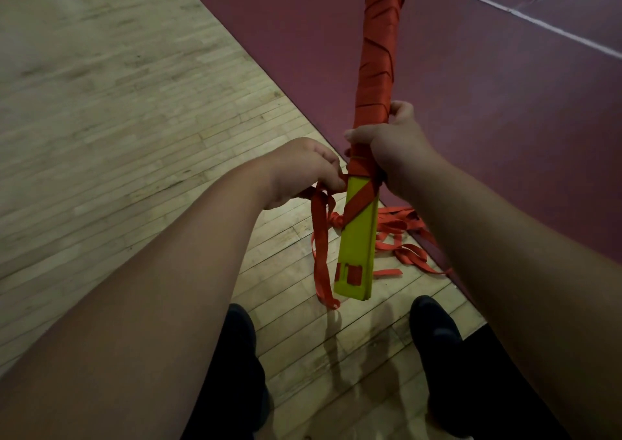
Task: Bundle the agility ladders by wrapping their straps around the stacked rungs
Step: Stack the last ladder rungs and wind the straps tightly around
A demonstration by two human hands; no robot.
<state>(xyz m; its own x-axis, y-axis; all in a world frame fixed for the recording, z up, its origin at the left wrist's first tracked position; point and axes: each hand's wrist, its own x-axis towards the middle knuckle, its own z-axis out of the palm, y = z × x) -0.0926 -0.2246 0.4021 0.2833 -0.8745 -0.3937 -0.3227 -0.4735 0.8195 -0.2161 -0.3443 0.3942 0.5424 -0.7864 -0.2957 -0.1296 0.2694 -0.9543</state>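
Flat yellow rungs [357, 237], orange webbing strap [319, 237]: my right hand [390, 150] clamps the stack; my left hand [303, 170], at 9 o'clock, pinches strap.

The scene is dim and murky, with muted colour and soft, noisy detail. A pale sheen lies on the wooden floor [101, 79] toward the upper left, where the boards blur. Faint shadows fall on the floor between the dark shoes [434, 332]. Wide-angle distortion bends the floor lines and stretches the forearms near the lower edges.
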